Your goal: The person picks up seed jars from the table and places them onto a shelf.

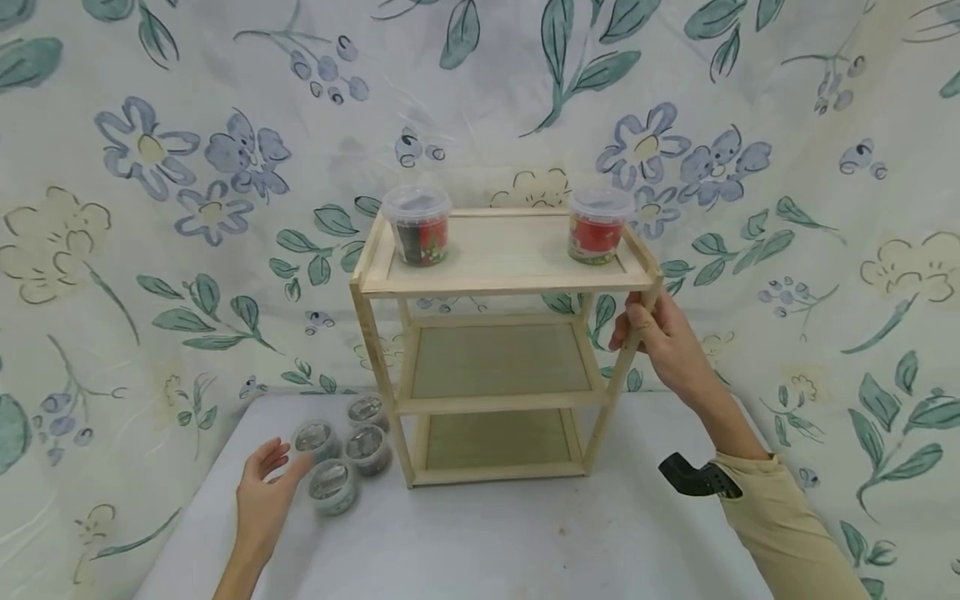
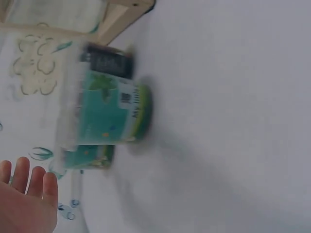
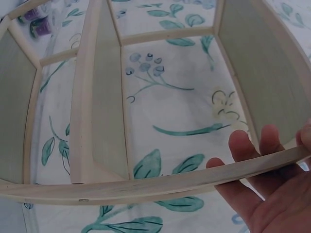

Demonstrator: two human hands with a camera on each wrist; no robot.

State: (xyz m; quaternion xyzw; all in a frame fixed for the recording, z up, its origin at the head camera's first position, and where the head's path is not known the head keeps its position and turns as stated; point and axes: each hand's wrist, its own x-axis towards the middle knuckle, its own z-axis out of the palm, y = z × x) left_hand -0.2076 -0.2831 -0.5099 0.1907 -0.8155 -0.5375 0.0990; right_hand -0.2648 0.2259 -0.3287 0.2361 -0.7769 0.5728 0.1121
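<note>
A three-tier wooden shelf [image 1: 480,403] stands on the table, two lidded cups with red labels [image 1: 423,229] [image 1: 597,227] on its top tier. My right hand [image 1: 667,342] grips the shelf's front right post, its fingers curled round the wood [image 3: 146,187] in the right wrist view. At the left, several lidded cups [image 1: 332,487] stand grouped beside the shelf. My left hand [image 1: 266,500] is next to them with fingers relaxed and holds nothing. In the left wrist view, a cup with a teal label [image 2: 109,109] stands in front of the left fingers [image 2: 36,182].
A white table [image 1: 517,542] lies beneath the shelf and cups. Behind it hangs a floral-patterned sheet [image 1: 480,100]. On the right forearm are a black band [image 1: 699,478] and a beige sleeve [image 1: 787,525].
</note>
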